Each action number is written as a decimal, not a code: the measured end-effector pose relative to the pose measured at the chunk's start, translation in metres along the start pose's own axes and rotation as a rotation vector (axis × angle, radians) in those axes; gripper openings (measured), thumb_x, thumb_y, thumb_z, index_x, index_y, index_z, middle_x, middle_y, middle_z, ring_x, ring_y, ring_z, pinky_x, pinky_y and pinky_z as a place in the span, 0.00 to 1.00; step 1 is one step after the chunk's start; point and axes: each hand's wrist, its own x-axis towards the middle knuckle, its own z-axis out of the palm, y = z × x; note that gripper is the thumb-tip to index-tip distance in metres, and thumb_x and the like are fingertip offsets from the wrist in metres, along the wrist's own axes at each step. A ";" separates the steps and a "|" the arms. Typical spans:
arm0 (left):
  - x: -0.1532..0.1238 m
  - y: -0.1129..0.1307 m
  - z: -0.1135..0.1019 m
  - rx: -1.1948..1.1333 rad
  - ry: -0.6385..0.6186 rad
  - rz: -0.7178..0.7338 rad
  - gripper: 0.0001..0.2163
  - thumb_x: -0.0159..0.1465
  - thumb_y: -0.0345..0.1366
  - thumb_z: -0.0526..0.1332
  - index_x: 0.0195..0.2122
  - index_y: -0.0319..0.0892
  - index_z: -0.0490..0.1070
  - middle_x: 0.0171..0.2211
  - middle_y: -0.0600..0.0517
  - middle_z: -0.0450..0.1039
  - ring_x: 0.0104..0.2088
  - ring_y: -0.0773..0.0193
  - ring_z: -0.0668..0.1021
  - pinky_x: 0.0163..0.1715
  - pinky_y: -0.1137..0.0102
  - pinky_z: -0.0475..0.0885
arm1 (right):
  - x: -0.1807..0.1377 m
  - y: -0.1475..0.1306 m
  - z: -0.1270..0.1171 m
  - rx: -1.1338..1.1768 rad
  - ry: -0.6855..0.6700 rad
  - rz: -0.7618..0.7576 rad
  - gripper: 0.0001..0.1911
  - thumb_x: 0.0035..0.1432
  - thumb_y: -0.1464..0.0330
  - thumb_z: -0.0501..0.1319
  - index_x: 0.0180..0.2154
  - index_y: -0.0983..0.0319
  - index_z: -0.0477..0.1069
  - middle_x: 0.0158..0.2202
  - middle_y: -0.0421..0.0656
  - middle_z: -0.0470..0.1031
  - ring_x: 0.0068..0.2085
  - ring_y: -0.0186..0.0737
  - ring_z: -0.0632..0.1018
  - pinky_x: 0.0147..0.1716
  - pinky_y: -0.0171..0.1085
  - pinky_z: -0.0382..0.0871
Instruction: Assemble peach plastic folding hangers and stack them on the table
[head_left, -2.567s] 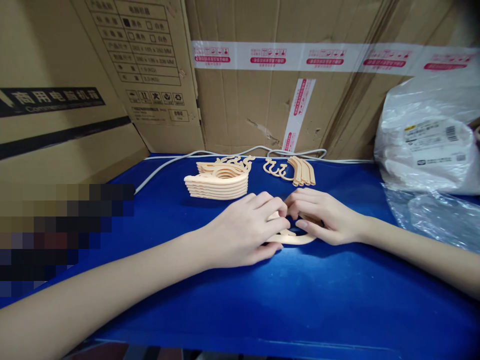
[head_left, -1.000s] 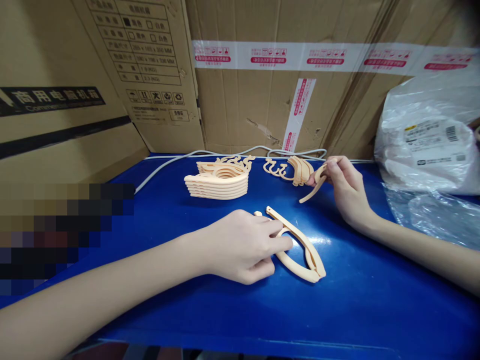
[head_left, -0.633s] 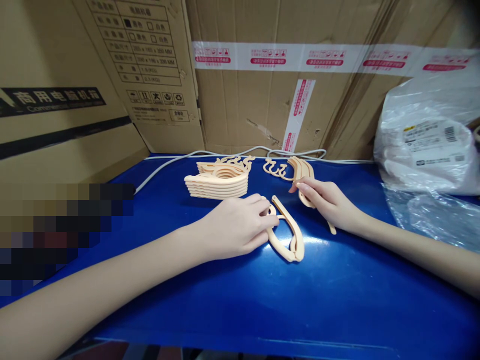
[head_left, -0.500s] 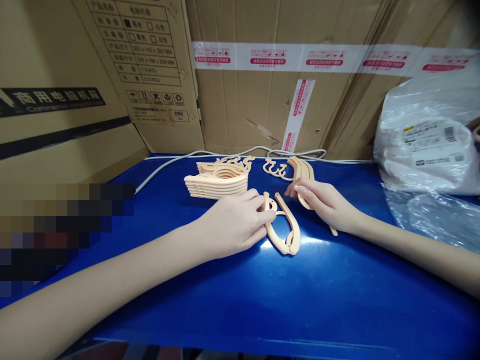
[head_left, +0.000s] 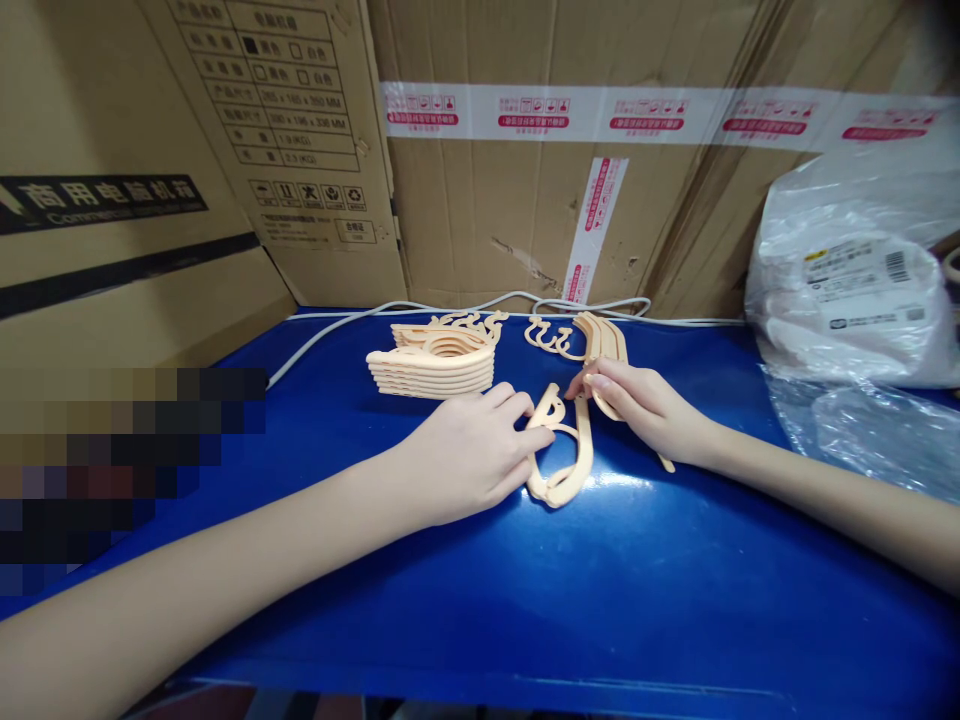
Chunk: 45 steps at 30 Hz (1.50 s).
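Observation:
My left hand [head_left: 469,452] rests on the blue table [head_left: 600,600] with fingers curled round the hooked end of a peach plastic folding hanger [head_left: 564,450]. The hanger lies flat, its two arms folded into a narrow loop. My right hand [head_left: 645,408] pinches a separate peach hanger arm [head_left: 664,459], whose tip sticks out under the wrist, and its fingertips meet the hanger's upper end. Behind the left hand sits a stack of folded hangers [head_left: 435,364]. Behind the right hand lie loose hanger parts [head_left: 589,338].
Cardboard boxes [head_left: 525,150] wall the back and left of the table. A white cable [head_left: 480,304] runs along their foot. A clear plastic bag [head_left: 855,290] with a label fills the right side. A blurred patch covers the left edge.
My right hand fetched a single arm from the loose parts at the back and brought it down to the hanger. My left hand turned the hanger, its folded end swinging left.

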 end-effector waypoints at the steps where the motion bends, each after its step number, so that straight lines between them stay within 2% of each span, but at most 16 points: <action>1: 0.000 -0.001 0.000 0.007 -0.005 -0.024 0.14 0.67 0.33 0.50 0.49 0.42 0.71 0.45 0.46 0.71 0.44 0.55 0.72 0.38 0.64 0.68 | 0.000 -0.001 0.000 0.004 0.009 0.003 0.19 0.69 0.60 0.44 0.36 0.60 0.70 0.33 0.44 0.74 0.35 0.39 0.74 0.37 0.39 0.65; 5: 0.002 -0.002 -0.001 0.043 -0.037 -0.091 0.13 0.65 0.30 0.52 0.47 0.37 0.71 0.45 0.43 0.71 0.46 0.52 0.72 0.43 0.60 0.68 | -0.002 -0.003 -0.002 0.076 -0.022 0.006 0.21 0.69 0.60 0.44 0.28 0.60 0.64 0.24 0.39 0.68 0.26 0.35 0.69 0.29 0.36 0.63; 9: 0.002 -0.004 0.004 0.121 -0.001 -0.096 0.13 0.66 0.31 0.52 0.45 0.32 0.72 0.43 0.40 0.73 0.46 0.50 0.73 0.44 0.59 0.68 | -0.003 -0.003 -0.003 0.125 -0.062 0.030 0.18 0.69 0.59 0.46 0.29 0.60 0.63 0.23 0.38 0.67 0.24 0.33 0.68 0.27 0.34 0.62; 13: 0.002 -0.006 0.007 0.165 0.059 -0.134 0.10 0.66 0.30 0.52 0.39 0.34 0.73 0.37 0.45 0.75 0.39 0.55 0.76 0.36 0.64 0.69 | -0.003 -0.001 -0.001 0.069 0.020 0.075 0.18 0.68 0.58 0.47 0.33 0.60 0.67 0.19 0.35 0.63 0.21 0.32 0.65 0.23 0.33 0.59; 16: 0.001 -0.008 0.004 0.072 0.048 -0.217 0.08 0.67 0.30 0.54 0.37 0.37 0.73 0.34 0.48 0.75 0.35 0.58 0.77 0.29 0.68 0.67 | -0.002 -0.001 -0.001 0.022 0.041 0.090 0.19 0.67 0.56 0.48 0.35 0.61 0.70 0.18 0.35 0.62 0.21 0.32 0.64 0.22 0.33 0.56; 21: -0.001 -0.009 0.000 -0.063 0.068 -0.241 0.08 0.67 0.28 0.53 0.36 0.39 0.72 0.34 0.51 0.75 0.34 0.61 0.77 0.28 0.70 0.64 | -0.001 -0.006 0.000 -0.065 0.004 0.087 0.19 0.60 0.53 0.57 0.40 0.62 0.72 0.17 0.33 0.61 0.19 0.32 0.63 0.20 0.33 0.55; 26: -0.002 -0.007 0.000 0.088 0.088 -0.230 0.08 0.63 0.25 0.55 0.38 0.41 0.72 0.32 0.51 0.75 0.32 0.59 0.77 0.23 0.70 0.61 | -0.001 -0.008 0.000 -0.158 0.001 0.090 0.18 0.64 0.57 0.53 0.42 0.63 0.74 0.17 0.34 0.62 0.19 0.33 0.65 0.21 0.33 0.55; 29: -0.001 -0.007 0.001 0.187 0.107 -0.212 0.08 0.63 0.23 0.55 0.36 0.39 0.72 0.32 0.50 0.75 0.33 0.59 0.77 0.23 0.70 0.63 | -0.001 -0.007 -0.001 -0.176 -0.011 0.079 0.20 0.66 0.57 0.49 0.42 0.62 0.73 0.20 0.38 0.68 0.22 0.35 0.69 0.24 0.35 0.59; 33: 0.000 -0.006 0.002 0.201 0.149 -0.110 0.07 0.66 0.26 0.53 0.37 0.37 0.71 0.34 0.48 0.74 0.36 0.58 0.77 0.29 0.68 0.68 | -0.001 -0.004 0.000 -0.149 0.001 0.074 0.22 0.67 0.58 0.45 0.42 0.62 0.73 0.22 0.39 0.70 0.23 0.36 0.71 0.26 0.36 0.61; 36: 0.001 -0.001 0.003 0.043 0.184 -0.016 0.10 0.69 0.35 0.52 0.41 0.37 0.71 0.43 0.45 0.74 0.43 0.56 0.75 0.40 0.65 0.71 | -0.002 -0.001 0.001 -0.139 0.033 0.083 0.23 0.68 0.58 0.43 0.42 0.62 0.72 0.21 0.38 0.69 0.23 0.36 0.70 0.26 0.36 0.62; 39: 0.000 0.004 0.004 -0.163 0.168 0.043 0.13 0.68 0.43 0.54 0.43 0.37 0.70 0.53 0.42 0.69 0.54 0.53 0.70 0.51 0.60 0.68 | -0.003 -0.001 0.002 -0.175 0.062 0.070 0.23 0.69 0.59 0.42 0.43 0.62 0.72 0.21 0.38 0.69 0.23 0.36 0.72 0.26 0.36 0.63; 42: 0.000 0.006 0.008 -0.288 0.130 0.047 0.11 0.68 0.42 0.55 0.40 0.39 0.69 0.56 0.41 0.66 0.61 0.52 0.64 0.57 0.57 0.64 | -0.005 -0.004 0.002 -0.247 0.089 0.014 0.20 0.68 0.60 0.44 0.45 0.61 0.72 0.25 0.41 0.75 0.25 0.38 0.76 0.27 0.37 0.67; 45: 0.001 0.006 0.012 -0.345 0.116 0.017 0.08 0.69 0.38 0.53 0.41 0.39 0.67 0.54 0.42 0.67 0.62 0.53 0.63 0.57 0.58 0.63 | -0.007 -0.007 0.002 -0.324 0.112 -0.095 0.18 0.67 0.59 0.48 0.43 0.59 0.73 0.35 0.46 0.80 0.34 0.44 0.80 0.34 0.40 0.72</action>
